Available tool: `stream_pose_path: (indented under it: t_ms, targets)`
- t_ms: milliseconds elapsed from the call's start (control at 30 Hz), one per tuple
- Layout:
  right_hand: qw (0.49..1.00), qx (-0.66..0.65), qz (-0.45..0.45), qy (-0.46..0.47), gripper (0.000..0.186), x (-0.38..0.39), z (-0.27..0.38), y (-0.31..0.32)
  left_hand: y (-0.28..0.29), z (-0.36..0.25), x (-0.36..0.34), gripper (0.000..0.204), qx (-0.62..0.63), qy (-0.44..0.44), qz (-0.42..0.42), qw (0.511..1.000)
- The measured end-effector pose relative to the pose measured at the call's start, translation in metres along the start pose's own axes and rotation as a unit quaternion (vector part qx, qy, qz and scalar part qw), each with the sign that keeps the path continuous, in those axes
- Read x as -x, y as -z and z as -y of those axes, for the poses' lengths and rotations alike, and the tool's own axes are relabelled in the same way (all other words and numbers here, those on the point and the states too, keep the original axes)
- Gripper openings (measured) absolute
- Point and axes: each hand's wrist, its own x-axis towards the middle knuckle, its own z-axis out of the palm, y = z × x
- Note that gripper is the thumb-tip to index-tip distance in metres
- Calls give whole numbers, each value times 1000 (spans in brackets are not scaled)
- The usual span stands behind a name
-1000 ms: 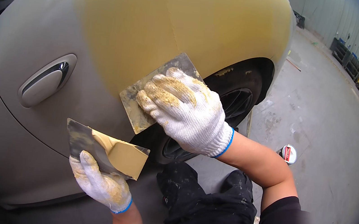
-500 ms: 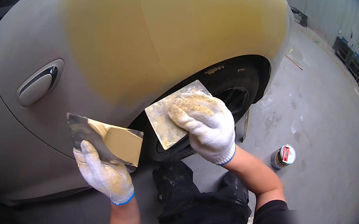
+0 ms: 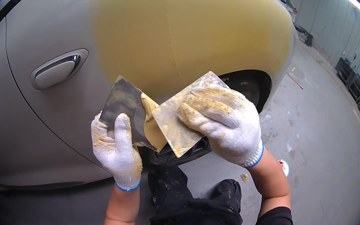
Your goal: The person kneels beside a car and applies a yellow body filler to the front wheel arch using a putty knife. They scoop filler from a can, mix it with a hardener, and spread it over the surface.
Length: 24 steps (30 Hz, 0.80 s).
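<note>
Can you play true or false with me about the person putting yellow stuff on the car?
1. Both hands wear white knit gloves. True: the left hand and the right hand are both gloved.
2. The left hand holds a paintbrush. False: it holds a flat dark metal plate carrying a blob of yellowish filler.
3. The right hand holds a flat spreader against the plate's filler. True.
4. The car body is bright red. False: it is grey, with a big yellowish patch above the wheel.
5. A door handle shows on the car. True.
</note>
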Motion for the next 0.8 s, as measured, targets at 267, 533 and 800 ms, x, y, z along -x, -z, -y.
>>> stream_pose_path:
  t_ms: [267,533,800]
  targets:
    - [994,36,74,69,36,-62,2,9,17,-31,-45,31,21,-92,-118,989]
    - [991,-57,26,-121,26,-205,-142,28,38,-23,-25,28,5,-70,-98,993]
    - [966,-14,149,-210,19,-220,-91,48,49,-17,-24,29,20,-32,-74,997]
